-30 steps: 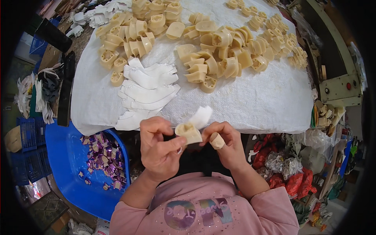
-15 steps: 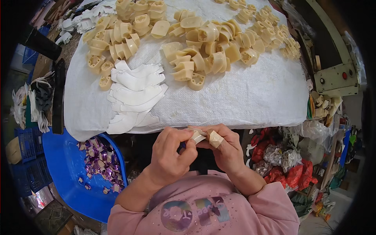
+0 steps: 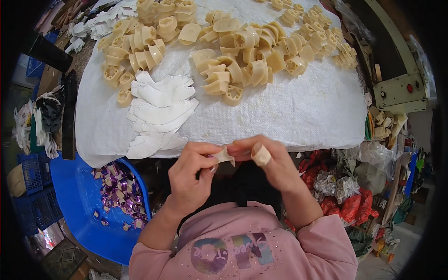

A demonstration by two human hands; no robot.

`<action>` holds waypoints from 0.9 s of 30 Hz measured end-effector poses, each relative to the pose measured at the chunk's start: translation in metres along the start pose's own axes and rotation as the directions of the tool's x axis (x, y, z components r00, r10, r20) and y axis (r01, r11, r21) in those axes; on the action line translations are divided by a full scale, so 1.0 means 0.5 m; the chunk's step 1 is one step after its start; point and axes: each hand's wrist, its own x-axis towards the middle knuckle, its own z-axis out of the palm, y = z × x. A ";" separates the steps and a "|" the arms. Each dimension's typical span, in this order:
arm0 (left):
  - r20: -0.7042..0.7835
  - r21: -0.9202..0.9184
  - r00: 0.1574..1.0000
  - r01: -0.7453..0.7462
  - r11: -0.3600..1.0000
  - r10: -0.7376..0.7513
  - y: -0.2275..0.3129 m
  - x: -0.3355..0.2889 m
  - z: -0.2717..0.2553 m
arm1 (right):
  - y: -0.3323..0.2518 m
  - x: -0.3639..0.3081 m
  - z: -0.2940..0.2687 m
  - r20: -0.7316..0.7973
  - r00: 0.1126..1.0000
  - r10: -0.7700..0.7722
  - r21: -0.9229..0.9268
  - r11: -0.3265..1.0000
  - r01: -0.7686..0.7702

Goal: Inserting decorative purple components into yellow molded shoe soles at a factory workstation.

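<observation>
Over the table's near edge, my left hand [image 3: 193,173] pinches a small cream shoe heel [image 3: 225,157] between thumb and fingers; a pale flap hangs at its right side. The fingers of my right hand [image 3: 273,161] are closed together against the heel's far right edge, slightly blurred. Beige tape [image 3: 261,154] wraps the right thumb. Beyond my hands, curved white cover pieces [image 3: 161,109] lie in an overlapping stack on the white woven sheet [image 3: 280,116]. Loose beige shoe heels [image 3: 257,72] are heaped farther back, some showing hollowed ends.
At my left stands a blue basin [image 3: 77,205] holding several shiny purple pieces [image 3: 122,198]. Red plastic bags [image 3: 352,207] and clear ones lie low on the right. A pale green machine housing [image 3: 400,94] flanks the table's right side; a dark bar [image 3: 69,116] borders its left.
Both hands have shifted a little away from my body with the heel. My right hand has risen and its fingers now lie along the heel's far edge. The heel has turned.
</observation>
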 end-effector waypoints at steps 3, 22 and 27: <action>0.000 -0.260 0.993 0.113 0.959 -0.117 -0.001 -0.004 0.004 | -0.005 0.025 -0.022 0.034 0.981 0.190 0.181 0.964 -0.193; -0.029 -0.356 0.993 0.094 0.930 -0.112 -0.006 -0.002 0.013 | 0.017 0.032 -0.022 0.007 0.970 -0.243 0.077 0.967 0.242; 0.000 -0.525 0.963 0.230 0.819 -0.270 0.009 0.000 0.025 | 0.018 0.029 -0.016 0.141 0.892 -0.429 -0.314 0.835 0.451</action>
